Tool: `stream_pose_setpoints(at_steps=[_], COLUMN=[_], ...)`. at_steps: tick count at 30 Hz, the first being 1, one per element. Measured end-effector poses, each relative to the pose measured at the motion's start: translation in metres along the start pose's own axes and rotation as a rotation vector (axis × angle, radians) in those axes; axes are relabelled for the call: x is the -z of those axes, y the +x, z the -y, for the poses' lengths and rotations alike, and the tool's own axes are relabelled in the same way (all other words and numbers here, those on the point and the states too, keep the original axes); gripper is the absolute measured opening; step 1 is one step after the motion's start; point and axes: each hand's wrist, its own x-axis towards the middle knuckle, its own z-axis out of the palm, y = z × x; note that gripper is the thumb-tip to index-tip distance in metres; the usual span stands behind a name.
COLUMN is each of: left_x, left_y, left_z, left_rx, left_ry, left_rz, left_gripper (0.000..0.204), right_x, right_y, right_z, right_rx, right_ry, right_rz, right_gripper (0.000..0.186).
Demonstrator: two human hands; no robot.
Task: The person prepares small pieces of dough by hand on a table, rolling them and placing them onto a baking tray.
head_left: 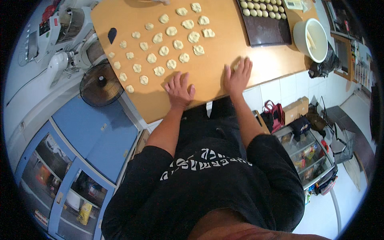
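My left hand [180, 91] lies palm down near the front edge of the wooden table [216, 80], fingers spread, holding nothing. To its right, my right hand [239, 76] is also palm down with its fingers stretched out. A small pale bit, seemingly dough [236, 66], shows between its thumb and forefinger; what lies under the palm is hidden. Beyond my left hand, flattened, uneven dough pieces [171, 64] sit in slanting rows. Farther right is a dark baking tray [266, 34] with rows of smooth round dough balls [265, 14] at its far end.
A white tub [310, 40] with pale dough inside stands at the table's right end. A dark, flat scraper-like piece [112, 36] lies by the left edge. Another person's hand [160, 1] shows at the far edge. A black fan [102, 82] stands left of the table.
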Motion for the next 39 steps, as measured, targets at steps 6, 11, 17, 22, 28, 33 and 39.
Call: stream_pose_setpoints(at_steps=[6,11,17,22,28,33,39], left_x=[0.003,0.001,0.005,0.005,0.005,0.007,0.007], left_y=[0.007,0.004,0.008,0.004,0.006,0.005,0.003], left_z=[-0.004,0.001,-0.004,-0.002,-0.003,-0.002,-0.002], left_rx=[-0.009,0.007,-0.001,0.009,-0.006,0.001,0.019], left_ry=[-0.007,-0.037,-0.005,-0.054,-0.04,-0.058,-0.047], left_rz=[0.027,0.01,0.036,0.013,0.014,0.026,0.035], left_gripper=[0.062,0.063,0.064,0.063,0.063,0.062,0.062], right_x=[-0.008,0.008,-0.025,0.005,-0.013,-0.002,0.001], right_y=[-0.007,-0.026,0.022,-0.019,0.038,-0.015,-0.004], right_z=[0.034,0.001,0.036,0.005,0.012,0.038,-0.005], right_rx=[0.392,0.298,0.185,0.456,0.096,0.355,0.214], right_ry=[0.07,-0.038,0.129,0.049,0.002,0.062,0.0], right_rz=[0.299,0.136,0.134,0.367,0.035,0.299,0.123], right_gripper=[0.072,0.071,0.068,0.069,0.077,0.07,0.075])
